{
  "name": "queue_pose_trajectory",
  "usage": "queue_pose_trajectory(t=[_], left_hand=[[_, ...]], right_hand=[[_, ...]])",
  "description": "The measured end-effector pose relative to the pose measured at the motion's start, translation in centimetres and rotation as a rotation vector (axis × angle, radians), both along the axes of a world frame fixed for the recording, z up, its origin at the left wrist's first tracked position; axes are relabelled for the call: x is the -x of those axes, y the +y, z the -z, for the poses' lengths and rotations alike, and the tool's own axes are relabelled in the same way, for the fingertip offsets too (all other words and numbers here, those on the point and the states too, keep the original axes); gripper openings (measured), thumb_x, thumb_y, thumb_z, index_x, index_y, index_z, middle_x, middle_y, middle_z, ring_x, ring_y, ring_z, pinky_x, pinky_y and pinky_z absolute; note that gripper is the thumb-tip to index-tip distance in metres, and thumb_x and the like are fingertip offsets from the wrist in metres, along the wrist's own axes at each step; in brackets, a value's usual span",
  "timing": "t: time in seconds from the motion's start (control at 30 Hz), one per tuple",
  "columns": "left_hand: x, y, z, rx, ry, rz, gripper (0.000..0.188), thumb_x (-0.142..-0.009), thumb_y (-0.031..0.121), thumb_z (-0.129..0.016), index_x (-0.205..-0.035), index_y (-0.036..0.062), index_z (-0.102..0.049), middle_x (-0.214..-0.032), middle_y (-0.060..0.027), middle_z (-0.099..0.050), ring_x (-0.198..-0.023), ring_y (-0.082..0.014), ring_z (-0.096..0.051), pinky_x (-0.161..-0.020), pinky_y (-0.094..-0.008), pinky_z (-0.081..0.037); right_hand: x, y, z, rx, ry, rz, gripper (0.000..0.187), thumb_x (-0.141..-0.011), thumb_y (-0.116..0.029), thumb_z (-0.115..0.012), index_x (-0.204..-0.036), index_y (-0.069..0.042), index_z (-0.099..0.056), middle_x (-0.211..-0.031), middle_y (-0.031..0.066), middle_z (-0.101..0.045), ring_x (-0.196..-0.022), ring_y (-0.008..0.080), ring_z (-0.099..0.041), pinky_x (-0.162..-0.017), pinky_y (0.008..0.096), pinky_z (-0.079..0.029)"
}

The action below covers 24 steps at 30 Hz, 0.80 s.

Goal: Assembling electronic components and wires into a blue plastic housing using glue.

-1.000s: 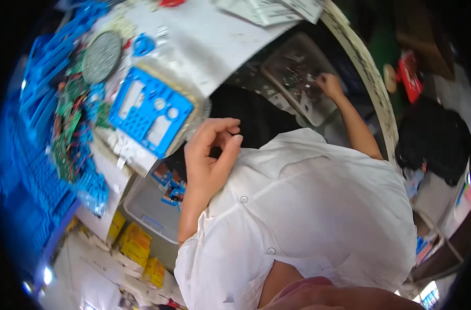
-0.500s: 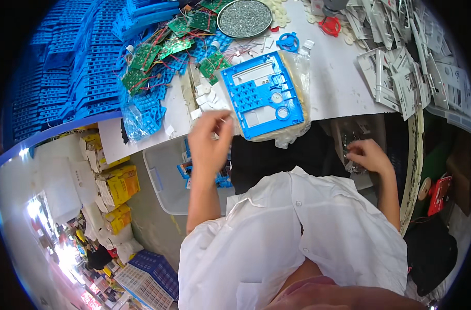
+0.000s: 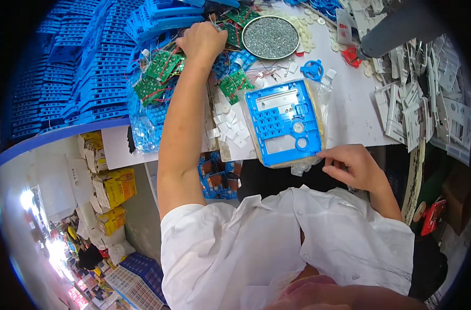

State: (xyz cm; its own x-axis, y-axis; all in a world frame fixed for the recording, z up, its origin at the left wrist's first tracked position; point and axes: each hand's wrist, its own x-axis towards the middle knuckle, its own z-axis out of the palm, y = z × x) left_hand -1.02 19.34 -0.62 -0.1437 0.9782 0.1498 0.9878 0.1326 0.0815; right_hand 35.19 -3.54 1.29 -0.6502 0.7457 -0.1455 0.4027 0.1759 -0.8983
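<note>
My left hand (image 3: 202,42) reaches far over the table into a pile of green circuit boards (image 3: 162,66) with thin red wires. Its fingers bend down among the boards, and their tips are hidden. A blue plastic housing panel (image 3: 270,123) with a window slot, button holes and round openings lies on a pad wrapped in clear plastic (image 3: 323,103). At the panel's near right corner is my right hand (image 3: 355,166). Its index fingertip touches the corner, while the thumb stays apart below and the other fingers curl loosely.
A round dish of small metal parts (image 3: 271,37) stands beyond the panel. Stacked blue housings (image 3: 98,67) fill the left, white plastic parts (image 3: 408,98) the right. White pieces (image 3: 230,126) lie beside the panel. A grey tool (image 3: 400,31) hangs in at upper right.
My left hand has moved forward from beside the panel to the circuit boards. My right hand has risen from over the box of small parts below the table to the panel's corner. The view has shifted.
</note>
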Motion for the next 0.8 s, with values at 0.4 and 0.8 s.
queue_pose_trajectory(t=[0.4,0.8], left_hand=[[6.8,-4.8,-4.7,0.003,-1.577,-0.123,0.011,-0.089,0.016,-0.066,-0.094,0.0058,-0.063,-0.085,-0.0051,-0.067,-0.071,-0.0137,-0.064,-0.059,-0.0235,-0.051],[3.1,-13.6,-6.9,-0.311,-1.607,0.088,0.01,-0.091,0.006,-0.065,-0.098,0.0029,-0.059,-0.088,-0.0063,-0.067,-0.072,-0.0147,-0.066,-0.063,-0.0283,-0.057]], right_hand=[[-1.7,0.6,1.0,-0.003,-0.016,0.007,0.028,-0.082,-0.009,-0.074,-0.109,-0.005,-0.069,-0.072,0.0053,-0.064,-0.055,0.0163,-0.058,-0.054,0.0282,-0.046],[-1.0,0.6,0.4,-0.047,0.045,-0.042,0.028,-0.083,-0.007,-0.074,-0.11,-0.002,-0.07,-0.072,0.0067,-0.065,-0.056,0.0145,-0.058,-0.054,0.0266,-0.046]])
